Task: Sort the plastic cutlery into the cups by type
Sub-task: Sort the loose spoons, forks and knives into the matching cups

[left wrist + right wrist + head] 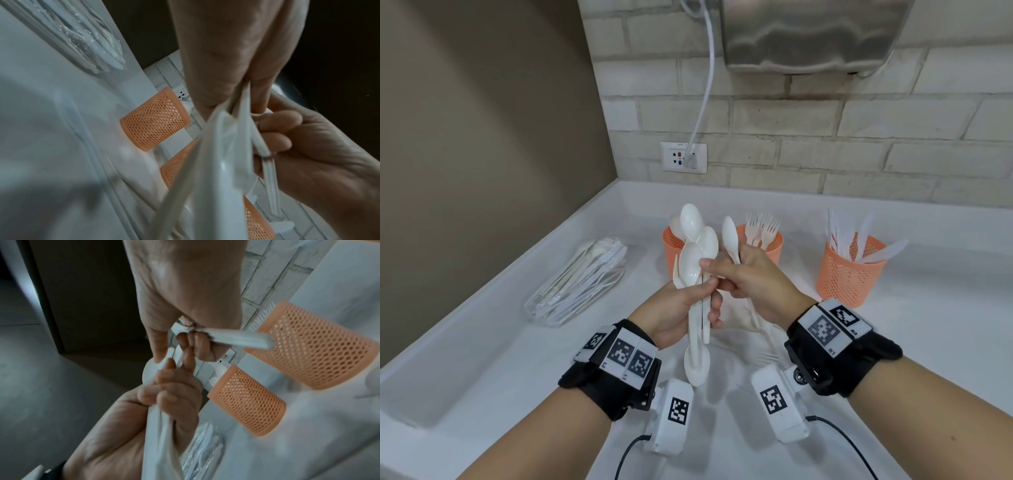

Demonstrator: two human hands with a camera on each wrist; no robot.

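Note:
My left hand [688,301] grips a bundle of white plastic spoons [697,246] upright above the white counter, bowls pointing both up and down. My right hand [743,277] holds a single white spoon [730,236] in its curled fingers, while its thumb and forefinger touch the bundle. Behind stand three orange mesh cups: the left cup [671,248] holds spoons, the middle cup [774,245] forks, the right cup [847,274] knives. In the right wrist view the single spoon's handle [236,339] sticks out of my curled fingers. In the left wrist view the bundle [222,162] fills the middle.
A clear plastic bag of white cutlery [582,281] lies on the counter [517,359] at the left. A few loose forks [760,337] lie on the counter under my right hand. A brick wall with a socket [683,157] stands behind the cups.

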